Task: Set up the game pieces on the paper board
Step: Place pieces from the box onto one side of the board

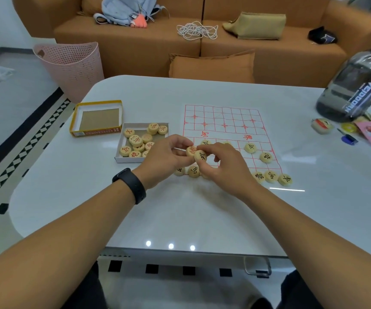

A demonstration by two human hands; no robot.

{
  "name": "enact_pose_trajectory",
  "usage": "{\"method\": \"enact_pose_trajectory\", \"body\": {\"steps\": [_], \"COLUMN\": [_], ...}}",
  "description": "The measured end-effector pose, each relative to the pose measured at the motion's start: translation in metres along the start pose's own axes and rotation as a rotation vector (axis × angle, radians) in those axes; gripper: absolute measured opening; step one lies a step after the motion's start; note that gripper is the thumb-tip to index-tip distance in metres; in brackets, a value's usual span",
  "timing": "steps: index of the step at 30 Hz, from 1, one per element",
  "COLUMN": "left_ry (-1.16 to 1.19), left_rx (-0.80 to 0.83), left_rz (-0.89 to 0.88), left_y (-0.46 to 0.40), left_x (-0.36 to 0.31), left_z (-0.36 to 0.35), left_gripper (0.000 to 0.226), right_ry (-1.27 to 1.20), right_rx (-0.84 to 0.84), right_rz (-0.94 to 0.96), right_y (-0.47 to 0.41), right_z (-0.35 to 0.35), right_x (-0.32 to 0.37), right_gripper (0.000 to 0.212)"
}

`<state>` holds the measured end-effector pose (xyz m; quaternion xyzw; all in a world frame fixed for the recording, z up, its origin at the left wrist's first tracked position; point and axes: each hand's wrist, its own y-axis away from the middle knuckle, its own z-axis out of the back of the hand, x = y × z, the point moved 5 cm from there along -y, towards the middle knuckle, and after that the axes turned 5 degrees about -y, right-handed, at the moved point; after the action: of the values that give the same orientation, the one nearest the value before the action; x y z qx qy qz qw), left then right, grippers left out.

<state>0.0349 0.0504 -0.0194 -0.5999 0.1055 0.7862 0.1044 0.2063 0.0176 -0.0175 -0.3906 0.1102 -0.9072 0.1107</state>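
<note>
**Two pieces held above the near half of the board**

The left hand [166,156] pinches a red-lettered wooden piece [190,150] between thumb and curled fingers; the right hand [221,162] pinches a black-lettered piece [200,155] the same way, and the two discs touch edge to edge over the near left part of the paper board [224,121]. The board, a white sheet with a red grid, lies flat on the white table [180,208].

Black-lettered pieces already stand on the board's near side: one [250,148] on a grid line right of the hands, another [266,157] nearer the right edge, and three in a row [271,177] at the near right corner. Two more [188,171] show under the left hand (others behind the hands are too hidden to count).

Just left of the board, an open shallow box tray [118,158] holds a heap of red-lettered pieces [138,142]. Beyond it sits the yellow box lid [75,121]. A black band [131,185] circles the left wrist.
</note>
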Motion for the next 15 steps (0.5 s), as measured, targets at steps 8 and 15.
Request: {"method": "enact_pose_trajectory", "body": {"steps": [8,15], "left_ry": [-0.729,-0.917], "left_rx": [-0.368,-0.431], "left_rz": [-0.095,0.007], "left_y": [-0.018,-0.021], "left_x": [0.009,0.033], "left_z": [0.092,0.114], "left_gripper": [0.017,0.017], "right_ry": [0.135,0.253], "right_rx": [0.014,0.063], "right_rz": [0.044,0.096], "right_y": [-0.031,-0.036], "right_z": [-0.023,-0.029], "right_x": [0.037,0.046], "right_gripper": [0.036,0.038]}}
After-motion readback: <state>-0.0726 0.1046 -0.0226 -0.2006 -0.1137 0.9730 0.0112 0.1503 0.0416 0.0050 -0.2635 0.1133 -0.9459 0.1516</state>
